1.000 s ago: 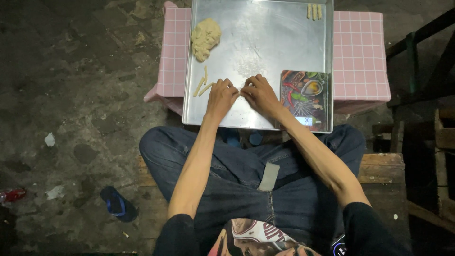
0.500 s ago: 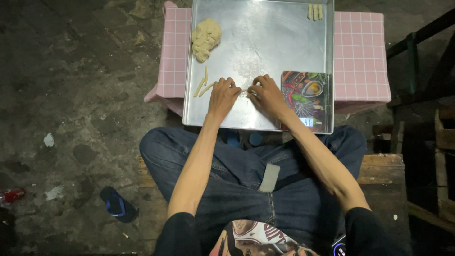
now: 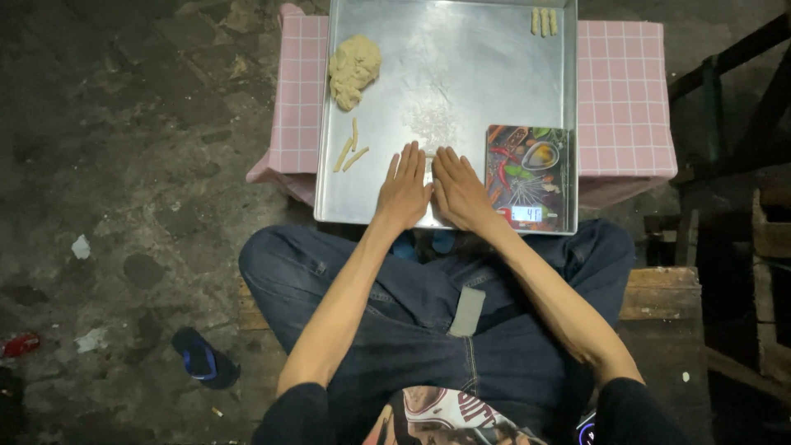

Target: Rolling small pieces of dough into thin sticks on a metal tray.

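Note:
My left hand and my right hand lie flat, side by side, fingers stretched forward, on the near part of a large metal tray. A thin piece of dough shows between them at the fingertips, mostly hidden under the palms. A lump of beige dough sits at the tray's far left. Three short dough sticks lie left of my left hand. Three more rolled sticks are lined up at the far right corner.
A small kitchen scale with a colourful top and lit display stands on the tray, right of my right hand. The tray rests on a pink checked cloth. A blue sandal lies on the dark floor. I sit on a wooden bench.
Both hands went from curled fingertips pinching dough to flat palms pressed side by side on the tray, shifted slightly towards me.

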